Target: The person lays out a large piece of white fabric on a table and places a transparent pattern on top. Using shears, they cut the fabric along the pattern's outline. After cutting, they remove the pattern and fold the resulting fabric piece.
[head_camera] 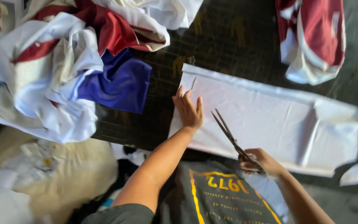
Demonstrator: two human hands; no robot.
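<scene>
A heap of crumpled fabric (63, 70), white, red and blue, lies left of the white cloth sheet (270, 120), which is spread flat across the dark bench (212, 41). The left hand (188, 110) rests open, fingers spread, palm down on the sheet's left end. Right of it, the right hand (262, 163) is closed through the handles of scissors (231, 137), their blades slightly parted above the sheet's near edge. A folded red-and-white garment (313, 37) lies beyond the sheet.
</scene>
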